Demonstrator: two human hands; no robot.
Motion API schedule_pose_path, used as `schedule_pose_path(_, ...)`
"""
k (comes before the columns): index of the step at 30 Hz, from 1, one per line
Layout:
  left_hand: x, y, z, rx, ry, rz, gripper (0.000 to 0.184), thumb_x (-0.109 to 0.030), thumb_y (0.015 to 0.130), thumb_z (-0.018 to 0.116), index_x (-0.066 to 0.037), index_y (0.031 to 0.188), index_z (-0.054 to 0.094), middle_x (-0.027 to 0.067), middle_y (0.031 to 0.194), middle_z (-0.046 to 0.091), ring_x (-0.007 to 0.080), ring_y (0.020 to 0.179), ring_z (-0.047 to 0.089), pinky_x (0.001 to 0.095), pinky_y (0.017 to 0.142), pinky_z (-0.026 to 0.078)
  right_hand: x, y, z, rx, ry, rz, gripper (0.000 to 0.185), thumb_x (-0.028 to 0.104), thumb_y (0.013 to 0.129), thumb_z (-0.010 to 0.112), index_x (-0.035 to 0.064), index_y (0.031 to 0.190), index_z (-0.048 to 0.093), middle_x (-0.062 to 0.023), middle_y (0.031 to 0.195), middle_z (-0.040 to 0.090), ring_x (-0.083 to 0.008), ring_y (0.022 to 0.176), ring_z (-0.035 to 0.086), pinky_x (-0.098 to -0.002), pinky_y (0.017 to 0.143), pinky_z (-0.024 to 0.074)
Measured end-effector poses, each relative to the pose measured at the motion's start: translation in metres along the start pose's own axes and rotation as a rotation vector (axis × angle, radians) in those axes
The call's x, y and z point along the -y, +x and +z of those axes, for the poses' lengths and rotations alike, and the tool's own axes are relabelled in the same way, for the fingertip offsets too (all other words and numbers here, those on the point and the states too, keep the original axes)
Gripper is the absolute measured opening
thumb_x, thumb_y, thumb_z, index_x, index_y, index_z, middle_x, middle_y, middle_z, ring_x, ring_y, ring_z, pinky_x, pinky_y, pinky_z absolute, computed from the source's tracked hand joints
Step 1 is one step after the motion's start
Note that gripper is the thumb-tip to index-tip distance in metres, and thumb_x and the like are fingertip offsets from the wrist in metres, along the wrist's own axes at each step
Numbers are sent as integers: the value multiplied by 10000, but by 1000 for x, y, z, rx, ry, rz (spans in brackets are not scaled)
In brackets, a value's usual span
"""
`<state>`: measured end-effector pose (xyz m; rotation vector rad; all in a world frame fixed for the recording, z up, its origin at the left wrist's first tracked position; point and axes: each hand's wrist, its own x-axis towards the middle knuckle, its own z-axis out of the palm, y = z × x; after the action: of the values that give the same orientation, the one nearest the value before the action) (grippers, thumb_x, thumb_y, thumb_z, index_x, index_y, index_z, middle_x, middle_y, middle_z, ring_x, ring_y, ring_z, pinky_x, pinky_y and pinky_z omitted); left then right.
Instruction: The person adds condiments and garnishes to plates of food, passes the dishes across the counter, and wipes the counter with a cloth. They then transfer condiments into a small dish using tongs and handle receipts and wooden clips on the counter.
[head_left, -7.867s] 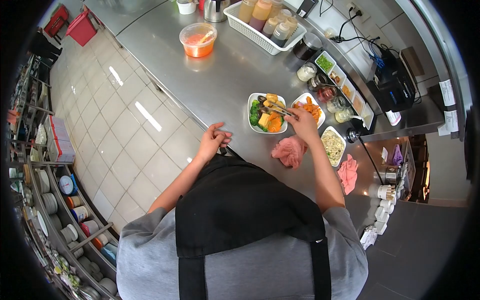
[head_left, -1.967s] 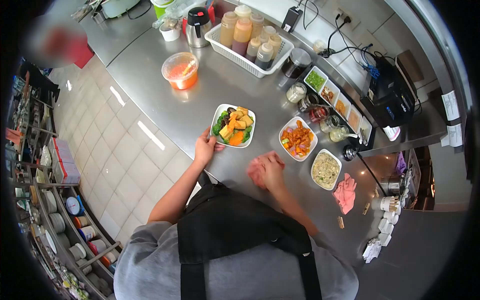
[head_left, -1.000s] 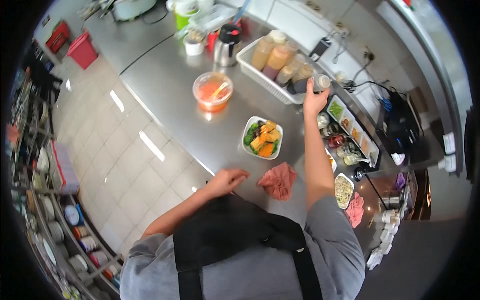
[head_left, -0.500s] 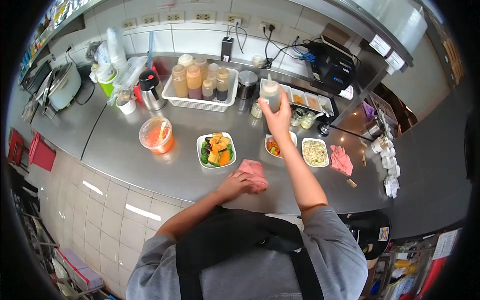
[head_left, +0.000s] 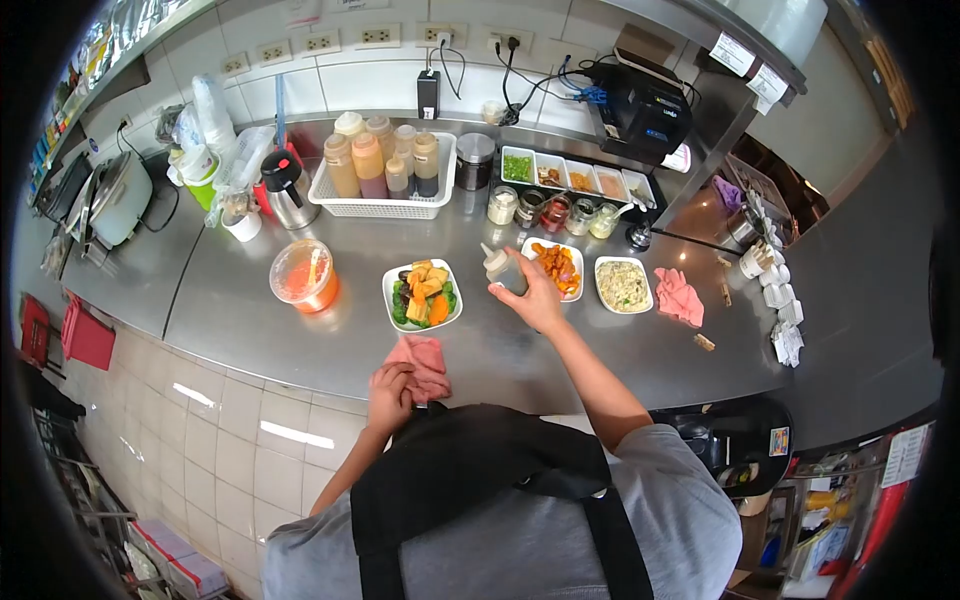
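My right hand (head_left: pixel 537 300) is wrapped round a clear squeeze bottle (head_left: pixel 497 262), which tilts with its nozzle toward the upper left. The bottle is between a square white bowl of vegetables (head_left: pixel 423 296) and a white bowl of orange-glazed pieces (head_left: pixel 556 268). Part of its body is hidden by my fingers. Near the counter's front edge, my left hand (head_left: pixel 390 398) has curled fingers on a crumpled pink cloth (head_left: pixel 422 366). A white bowl with a pale, creamy dish (head_left: pixel 623 286) stands right of the glazed one.
A white basket (head_left: pixel 385 207) of sauce bottles stands at the back, left of a tray with chopped toppings (head_left: pixel 580 180) and several small jars (head_left: pixel 555 212). A tub of orange-red food (head_left: pixel 305 277) sits on the left. Another pink cloth (head_left: pixel 679 297) lies on the right.
My right hand has brought the squeeze bottle down and left, from upright to tilted. My left hand has slid left along the counter with the pink cloth.
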<state>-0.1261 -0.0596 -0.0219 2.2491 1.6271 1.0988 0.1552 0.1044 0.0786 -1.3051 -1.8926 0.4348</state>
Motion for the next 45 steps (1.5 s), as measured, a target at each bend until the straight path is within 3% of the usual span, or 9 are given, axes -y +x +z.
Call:
schedule_pose_path(4, -7, 0, -13, -54, 36, -50, 96, -103, 725, 637, -56, 790, 585, 72, 992, 604, 284, 987, 549, 403, 829, 402, 6, -2, -5, 103, -58, 16, 690, 443, 725, 734, 193, 1325, 501, -150, 1027, 586, -330, 935, 600, -437, 775, 485)
schedule_pose_path(7, -6, -3, -7, -96, 157, -191, 237, -231, 761, 697, -46, 849, 578, 89, 1012, 582, 299, 995, 533, 409, 837, 396, 8, 1, -6, 175, -148, -27, 700, 431, 713, 746, 220, 1333, 498, -140, 992, 568, -318, 903, 599, -428, 755, 488)
schedule_pose_path(11, -1, -5, -4, -135, 134, -206, 281, -198, 752, 695, -36, 937, 558, 108, 1072, 558, 306, 1030, 517, 423, 904, 392, 7, 6, -6, 257, -317, -127, 700, 371, 687, 769, 244, 1325, 511, -118, 907, 532, -308, 829, 591, -426, 724, 491)
schedule_pose_path(16, 0, -3, -7, -168, 113, -187, 284, -161, 730, 694, -26, 938, 555, 108, 1046, 568, 315, 1018, 532, 417, 867, 415, 6, 10, -4, 328, -442, -229, 709, 341, 668, 778, 257, 1321, 516, -97, 912, 526, -284, 814, 587, -425, 708, 490)
schedule_pose_path(21, -1, -4, -6, -179, 109, -197, 279, -168, 728, 695, -30, 926, 554, 102, 1046, 569, 316, 1011, 531, 410, 870, 413, 24, 9, 2, 489, -562, -359, 687, 292, 652, 791, 245, 1286, 530, -80, 949, 518, -252, 910, 570, -404, 795, 442)
schedule_pose_path(28, -3, -3, -6, -184, 80, -236, 256, -175, 725, 698, -46, 888, 549, 96, 1045, 564, 314, 1037, 516, 420, 910, 397, 48, 22, 35, 450, -564, -469, 682, 267, 647, 790, 242, 1278, 535, -85, 975, 526, -253, 954, 563, -380, 778, 416)
schedule_pose_path(33, 0, -5, -5, -177, 86, -234, 285, -178, 732, 702, -35, 938, 566, 94, 1051, 572, 317, 1023, 528, 420, 893, 406, 46, 43, 37, 414, -666, -293, 660, 265, 654, 785, 239, 1267, 544, -109, 1048, 518, -272, 987, 564, -411, 844, 447)
schedule_pose_path(38, 0, -6, -2, -183, 87, -238, 304, -179, 733, 704, -34, 963, 568, 91, 1059, 565, 314, 1039, 521, 425, 909, 399, 22, 34, 21, 371, -742, -346, 668, 255, 653, 783, 263, 1275, 540, -105, 1003, 527, -267, 920, 589, -428, 800, 472)
schedule_pose_path(45, 7, -3, -1, -166, 106, -203, 285, -182, 727, 708, -46, 930, 561, 79, 1050, 564, 299, 1031, 523, 422, 887, 396, 31, 14, 18, 474, -554, -235, 663, 268, 635, 798, 275, 1254, 561, -104, 1018, 521, -281, 965, 580, -415, 843, 466)
